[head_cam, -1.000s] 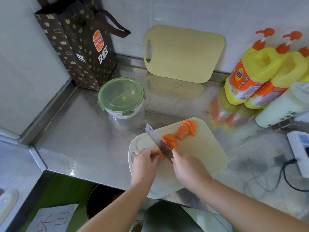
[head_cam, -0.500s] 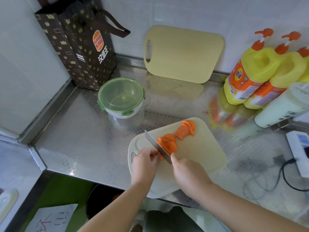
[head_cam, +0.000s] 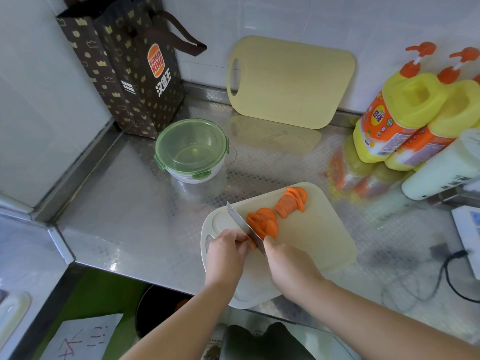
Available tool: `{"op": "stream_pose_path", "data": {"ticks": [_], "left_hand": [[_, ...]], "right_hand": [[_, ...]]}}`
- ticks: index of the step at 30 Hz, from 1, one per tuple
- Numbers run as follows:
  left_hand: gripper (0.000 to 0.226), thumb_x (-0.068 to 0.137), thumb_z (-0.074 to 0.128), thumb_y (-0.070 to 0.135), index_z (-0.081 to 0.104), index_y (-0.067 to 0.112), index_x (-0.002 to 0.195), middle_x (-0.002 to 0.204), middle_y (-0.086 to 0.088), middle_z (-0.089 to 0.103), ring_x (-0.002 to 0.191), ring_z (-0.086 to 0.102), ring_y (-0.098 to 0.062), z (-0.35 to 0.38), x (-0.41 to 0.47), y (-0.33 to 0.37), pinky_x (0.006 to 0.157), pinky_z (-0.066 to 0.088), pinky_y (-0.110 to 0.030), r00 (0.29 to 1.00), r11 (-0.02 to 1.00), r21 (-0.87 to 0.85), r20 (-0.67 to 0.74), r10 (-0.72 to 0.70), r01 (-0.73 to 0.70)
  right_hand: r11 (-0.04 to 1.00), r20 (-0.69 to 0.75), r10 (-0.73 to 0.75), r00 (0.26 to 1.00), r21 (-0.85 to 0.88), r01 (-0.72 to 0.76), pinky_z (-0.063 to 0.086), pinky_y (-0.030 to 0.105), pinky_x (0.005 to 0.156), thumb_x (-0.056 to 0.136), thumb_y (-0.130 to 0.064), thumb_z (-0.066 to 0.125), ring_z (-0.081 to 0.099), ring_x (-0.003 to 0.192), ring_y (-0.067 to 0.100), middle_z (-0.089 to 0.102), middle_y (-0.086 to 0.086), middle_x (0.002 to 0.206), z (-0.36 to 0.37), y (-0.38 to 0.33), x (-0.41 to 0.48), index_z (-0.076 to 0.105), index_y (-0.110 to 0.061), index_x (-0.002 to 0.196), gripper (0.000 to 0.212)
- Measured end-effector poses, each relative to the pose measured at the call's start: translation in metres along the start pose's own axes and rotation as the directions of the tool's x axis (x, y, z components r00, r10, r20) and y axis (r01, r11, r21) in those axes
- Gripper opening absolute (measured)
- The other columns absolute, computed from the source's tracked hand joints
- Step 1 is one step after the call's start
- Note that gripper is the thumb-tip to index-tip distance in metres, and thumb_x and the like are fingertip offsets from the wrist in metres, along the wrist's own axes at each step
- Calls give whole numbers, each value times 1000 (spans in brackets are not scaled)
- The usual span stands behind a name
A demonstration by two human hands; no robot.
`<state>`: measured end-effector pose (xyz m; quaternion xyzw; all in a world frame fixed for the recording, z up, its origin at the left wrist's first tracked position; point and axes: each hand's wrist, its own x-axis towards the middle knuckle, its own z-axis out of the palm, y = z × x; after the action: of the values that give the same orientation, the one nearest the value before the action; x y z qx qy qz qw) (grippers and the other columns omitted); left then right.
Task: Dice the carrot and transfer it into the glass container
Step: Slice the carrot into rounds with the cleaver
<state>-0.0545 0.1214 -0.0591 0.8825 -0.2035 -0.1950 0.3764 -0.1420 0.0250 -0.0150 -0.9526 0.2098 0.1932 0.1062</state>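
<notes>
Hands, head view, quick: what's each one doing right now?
Left hand: fingers curled, pinning the carrot stub on the cutting board.
Right hand: grips the knife, handle hidden in the fist.

The carrot [head_cam: 263, 224] lies as thin orange rounds on the pale cutting board [head_cam: 317, 240], in two fanned, overlapping rows. One row touches the knife [head_cam: 241, 224] and the other row [head_cam: 292, 202] lies nearer the far edge. A small uncut stub seems pinned under the left hand [head_cam: 226, 252]. The round glass container [head_cam: 192, 152] stands upright on the bench [head_cam: 117, 216], its green lid clipped on.
</notes>
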Motion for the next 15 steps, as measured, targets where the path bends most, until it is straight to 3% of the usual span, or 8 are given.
{"op": "stream_pose_path", "data": {"ticks": [6,9,15], "left_hand": [[18,85,64,15,68,29,76,84,14,63,77,49,7,0,-3,-2,70,33,-1,1000,999,-39,7,5,-5],[13,86,63,13,71,24,83,86,13,64,79,53,1,1,-3,-4,69,35,-4,1000,999,-51,-1,-6,6],[14,87,60,12,71,19,89,89,10,66,73,45,9,2,-3,-4,70,31,1,1000,1000,-24,-24,6,-7]], "right_hand": [[999,-129,3,992,50,4,33,31,61,100,-13,35,64,87,27,64,7,100,5,9,-3,28,-12,139,39],[999,-139,-37,990,16,39,34,31,62,101,-13,34,64,89,27,64,7,103,2,6,-8,25,-12,142,42],[998,-136,-57,989,-25,54,32,30,60,101,-11,33,65,89,26,65,7,102,2,2,-12,29,-10,139,38]]}}
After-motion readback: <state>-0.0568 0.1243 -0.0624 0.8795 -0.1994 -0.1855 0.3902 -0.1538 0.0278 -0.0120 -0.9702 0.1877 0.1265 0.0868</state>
